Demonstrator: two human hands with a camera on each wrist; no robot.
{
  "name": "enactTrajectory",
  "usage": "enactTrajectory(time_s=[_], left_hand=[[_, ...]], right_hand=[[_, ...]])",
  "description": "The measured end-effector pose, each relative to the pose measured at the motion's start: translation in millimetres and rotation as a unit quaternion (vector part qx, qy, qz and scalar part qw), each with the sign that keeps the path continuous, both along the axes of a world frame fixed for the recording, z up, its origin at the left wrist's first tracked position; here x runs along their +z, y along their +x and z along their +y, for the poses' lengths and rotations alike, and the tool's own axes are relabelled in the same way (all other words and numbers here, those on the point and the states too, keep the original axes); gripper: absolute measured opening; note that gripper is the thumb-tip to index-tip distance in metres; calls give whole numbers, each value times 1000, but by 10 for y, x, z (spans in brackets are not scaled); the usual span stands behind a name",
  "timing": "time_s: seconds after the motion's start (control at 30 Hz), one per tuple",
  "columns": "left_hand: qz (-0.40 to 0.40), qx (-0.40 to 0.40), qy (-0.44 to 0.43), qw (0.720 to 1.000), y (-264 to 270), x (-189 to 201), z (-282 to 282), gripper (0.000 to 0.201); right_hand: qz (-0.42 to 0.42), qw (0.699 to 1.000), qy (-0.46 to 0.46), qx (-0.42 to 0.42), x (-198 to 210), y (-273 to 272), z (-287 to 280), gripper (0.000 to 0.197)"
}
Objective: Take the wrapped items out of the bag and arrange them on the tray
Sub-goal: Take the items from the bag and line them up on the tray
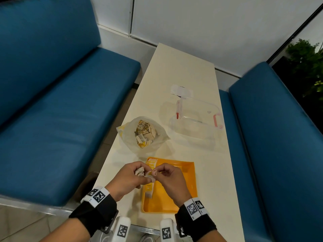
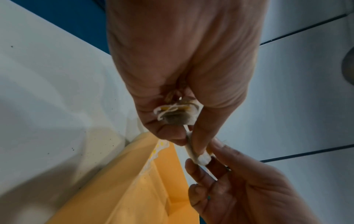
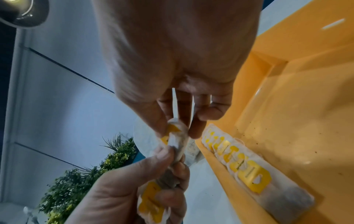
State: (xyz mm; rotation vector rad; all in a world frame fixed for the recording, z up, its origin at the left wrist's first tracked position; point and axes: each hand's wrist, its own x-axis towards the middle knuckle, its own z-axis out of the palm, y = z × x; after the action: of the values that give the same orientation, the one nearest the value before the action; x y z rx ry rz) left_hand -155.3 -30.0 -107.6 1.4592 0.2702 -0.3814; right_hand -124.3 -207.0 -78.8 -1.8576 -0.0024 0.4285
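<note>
1. I'm seeing a row of tea bags (image 3: 239, 154) already lying along the left wall of the yellow tray (image 1: 185, 189).
2. Left hand (image 1: 129, 180) is clutching a bunch of tea bags (image 3: 153, 201); right hand (image 1: 172, 179) is pinching one tea bag (image 3: 179, 136) free, over the tray's left edge.
3. Plastic bag (image 1: 129, 135) on the tabletop (image 1: 174, 70) is holding plenty more; I'm judging it early-to-midway.

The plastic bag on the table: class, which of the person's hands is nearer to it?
Left. The left hand is just below the bag, at the tray's left edge. The right hand is over the tray, further right.
</note>
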Motion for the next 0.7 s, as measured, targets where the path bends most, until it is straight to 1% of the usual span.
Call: enactTrajectory(time_s=[0.07,0.13,0.2,0.33,0.4,0.53,0.6,0.7], left_hand=[[-2,-11,9,1000,-4,-11,17,30],[2,-19,0,1000,-13,-4,32,32],[2,-23,-4,1000,-18,29,25,32],[-44,-16,44,998,0,46,-25,8],[-56,-7,54,997,7,29,-37,5],[-62,0,56,996,10,23,-36,9],[-60,-9,75,995,29,-3,-21,9],[-37,3,96,995,45,-44,0,5]], right_hand=[[-13,1000,-11,-16,-28,20,-12,6],[-14,1000,-9,-26,-34,50,-33,9],[-4,1000,1,-18,-17,76,-50,11],[-8,1000,2,0,8,109,-67,10],[-2,1000,13,-3,17,105,-66,11],[19,999,45,16,29,73,-69,10],[17,999,37,10,33,80,-79,6],[-5,1000,-20,-9,-14,143,-140,11]])
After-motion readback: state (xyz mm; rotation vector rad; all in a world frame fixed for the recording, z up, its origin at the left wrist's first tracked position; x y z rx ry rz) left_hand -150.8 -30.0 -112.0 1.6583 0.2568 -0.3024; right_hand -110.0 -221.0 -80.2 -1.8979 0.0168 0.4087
